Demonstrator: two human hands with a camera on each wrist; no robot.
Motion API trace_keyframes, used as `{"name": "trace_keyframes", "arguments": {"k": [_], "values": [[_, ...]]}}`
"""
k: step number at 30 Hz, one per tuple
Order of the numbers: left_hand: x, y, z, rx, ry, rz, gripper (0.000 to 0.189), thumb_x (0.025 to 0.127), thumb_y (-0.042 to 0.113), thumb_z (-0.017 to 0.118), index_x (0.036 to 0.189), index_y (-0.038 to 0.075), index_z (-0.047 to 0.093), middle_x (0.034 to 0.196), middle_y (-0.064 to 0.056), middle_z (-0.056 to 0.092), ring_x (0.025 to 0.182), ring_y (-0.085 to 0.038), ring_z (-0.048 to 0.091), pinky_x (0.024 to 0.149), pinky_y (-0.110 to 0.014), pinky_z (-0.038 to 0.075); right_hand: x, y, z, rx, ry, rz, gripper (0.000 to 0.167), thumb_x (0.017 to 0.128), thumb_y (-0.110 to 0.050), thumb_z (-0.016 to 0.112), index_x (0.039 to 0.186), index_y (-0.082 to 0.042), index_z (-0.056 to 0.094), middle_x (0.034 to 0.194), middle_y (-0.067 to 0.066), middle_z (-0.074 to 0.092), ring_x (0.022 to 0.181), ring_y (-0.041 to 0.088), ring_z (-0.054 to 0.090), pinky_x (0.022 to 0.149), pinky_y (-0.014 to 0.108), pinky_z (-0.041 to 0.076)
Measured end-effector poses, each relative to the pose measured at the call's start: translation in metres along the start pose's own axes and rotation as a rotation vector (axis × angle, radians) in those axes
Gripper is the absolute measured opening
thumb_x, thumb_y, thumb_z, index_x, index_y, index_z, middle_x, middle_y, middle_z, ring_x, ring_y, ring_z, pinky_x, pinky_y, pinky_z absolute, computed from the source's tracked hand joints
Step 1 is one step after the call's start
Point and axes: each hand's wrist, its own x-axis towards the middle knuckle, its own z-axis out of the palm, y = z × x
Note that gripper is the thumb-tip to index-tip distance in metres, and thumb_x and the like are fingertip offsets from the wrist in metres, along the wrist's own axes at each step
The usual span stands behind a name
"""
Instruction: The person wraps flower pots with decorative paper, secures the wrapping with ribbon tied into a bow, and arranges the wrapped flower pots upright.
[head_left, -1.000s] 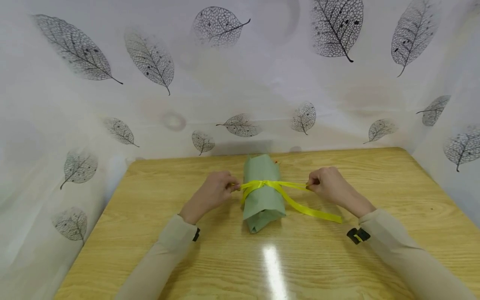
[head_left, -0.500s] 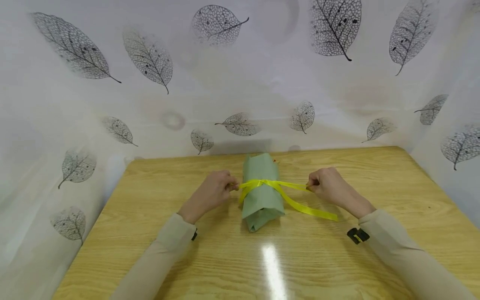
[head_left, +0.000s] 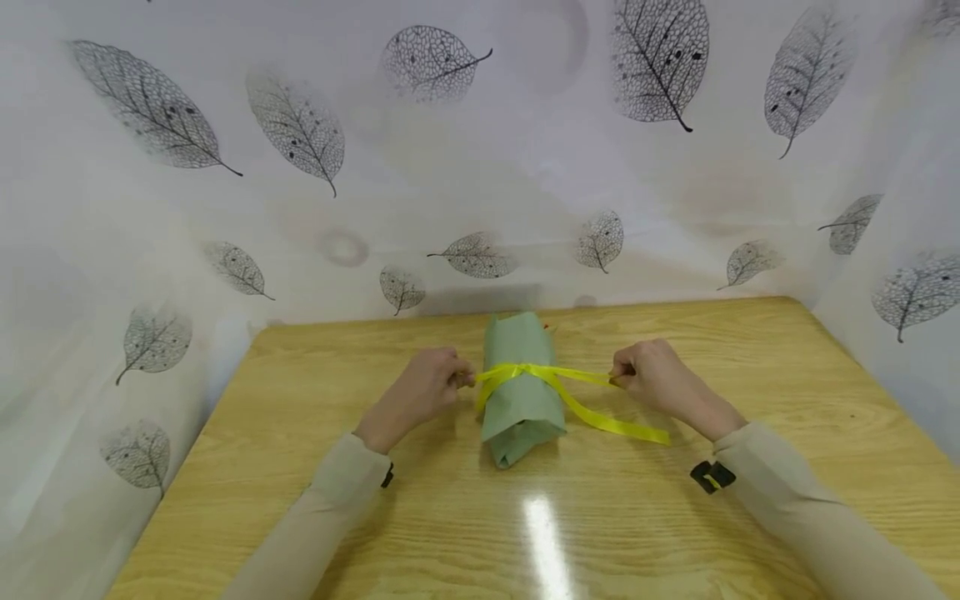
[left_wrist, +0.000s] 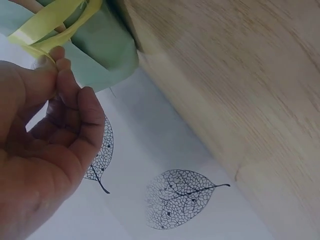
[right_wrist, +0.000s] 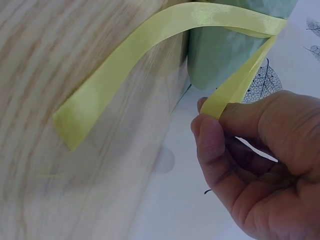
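Note:
A bundle wrapped in pale green paper (head_left: 522, 408) lies lengthwise on the table, its near end folded to a point. Round its middle runs a yellow ribbon (head_left: 600, 425), crossed in a knot on top. My left hand (head_left: 420, 390) pinches ribbon between thumb and fingertips, close beside the bundle's left side. On the other side my right hand (head_left: 663, 382) pinches a folded length of the ribbon, drawn straight out from the knot. In the right wrist view a loose ribbon tail (right_wrist: 87, 107) with a cut end curves away over the wood.
The wooden table (head_left: 300, 467) backs onto a white curtain (head_left: 525, 167) printed with dark leaf skeletons, which also hangs along both sides. A tiny red item (head_left: 546, 327) shows at the bundle's far right corner. Black straps (head_left: 712, 476) sit at the wrists.
Both hands keep their pinch on the ribbon, almost still. The loose tail's end has shifted slightly left. The head view has tilted up a little.

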Motion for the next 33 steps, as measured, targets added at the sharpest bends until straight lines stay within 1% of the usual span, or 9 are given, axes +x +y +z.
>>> {"name": "trace_keyframes", "arguments": {"k": [6,10,12,14,17,20,24,26,33], "values": [[-0.001,-0.005,-0.001,-0.240,-0.061,-0.202,0.024,0.103,0.024,0.063,0.112,0.005,0.075,0.089,-0.008,0.071,0.076,-0.013,0.062,0.069,-0.026,0.053,0.001,-0.001,-0.007,0.059,-0.008,0.092,0.004,0.092,-0.004,0.071,0.092,-0.005,0.075,0.082,0.004,0.073,0.069,0.010,0.060,0.062,0.026,0.048],[-0.007,-0.010,-0.009,-0.300,-0.086,-0.387,0.064,0.102,0.053,0.057,0.144,0.005,0.054,0.119,-0.013,0.071,0.105,-0.025,0.070,0.089,-0.041,0.059,-0.001,-0.004,-0.019,0.167,-0.063,0.151,0.033,0.097,-0.019,0.069,0.127,-0.005,0.067,0.109,0.012,0.073,0.097,0.026,0.068,0.076,0.038,0.056],[-0.013,-0.015,-0.015,-0.303,-0.157,-0.447,0.081,0.099,0.062,0.055,0.151,0.002,0.044,0.130,-0.016,0.068,0.114,-0.030,0.069,0.096,-0.047,0.057,-0.004,-0.009,-0.022,0.210,-0.057,0.184,0.047,0.099,-0.028,0.068,0.138,-0.005,0.059,0.124,0.017,0.068,0.112,0.034,0.065,0.086,0.047,0.057],[-0.019,-0.019,-0.020,-0.370,-0.258,-0.479,0.086,0.098,0.063,0.056,0.154,-0.002,0.040,0.132,-0.017,0.068,0.114,-0.030,0.070,0.099,-0.049,0.056,-0.008,-0.015,-0.023,0.238,-0.019,0.224,0.047,0.100,-0.035,0.066,0.137,-0.006,0.060,0.125,0.017,0.069,0.113,0.034,0.065,0.088,0.047,0.057],[-0.025,-0.017,-0.021,-0.508,-0.359,-0.505,0.075,0.101,0.056,0.055,0.149,-0.002,0.048,0.129,-0.014,0.071,0.113,-0.026,0.071,0.102,-0.047,0.054,-0.012,-0.026,-0.021,0.307,-0.004,0.278,0.036,0.101,-0.036,0.064,0.119,-0.005,0.070,0.109,0.015,0.073,0.099,0.031,0.069,0.080,0.040,0.058],[-0.023,-0.008,-0.016,-0.652,-0.315,-0.564,0.065,0.103,0.052,0.055,0.145,0.003,0.055,0.131,-0.012,0.070,0.115,-0.025,0.070,0.104,-0.045,0.054,-0.012,-0.034,-0.014,0.384,-0.072,0.288,0.033,0.102,-0.036,0.063,0.109,-0.006,0.074,0.100,0.013,0.075,0.092,0.028,0.070,0.074,0.033,0.058],[-0.013,0.003,-0.011,-0.822,-0.188,-0.649,0.065,0.104,0.051,0.055,0.143,-0.001,0.056,0.138,-0.019,0.064,0.124,-0.033,0.066,0.106,-0.044,0.053,-0.006,-0.041,0.002,0.411,-0.119,0.287,0.042,0.103,-0.041,0.060,0.121,-0.006,0.072,0.112,0.013,0.075,0.103,0.026,0.071,0.084,0.037,0.059],[-0.007,0.007,-0.008,-0.889,-0.165,-0.668,0.066,0.104,0.048,0.055,0.142,-0.005,0.054,0.142,-0.023,0.061,0.125,-0.035,0.065,0.105,-0.042,0.054,-0.002,-0.044,0.009,0.412,-0.121,0.299,0.046,0.103,-0.044,0.059,0.125,-0.005,0.070,0.115,0.013,0.075,0.104,0.024,0.071,0.087,0.040,0.059],[0.004,0.014,0.002,-0.936,-0.318,-0.681,0.066,0.105,0.049,0.054,0.134,-0.010,0.060,0.139,-0.024,0.062,0.116,-0.032,0.071,0.096,-0.038,0.059,0.013,-0.050,0.021,0.545,-0.228,0.421,0.069,0.100,-0.057,0.058,0.138,0.001,0.060,0.129,0.021,0.068,0.097,0.023,0.072,0.083,0.036,0.062]]}}
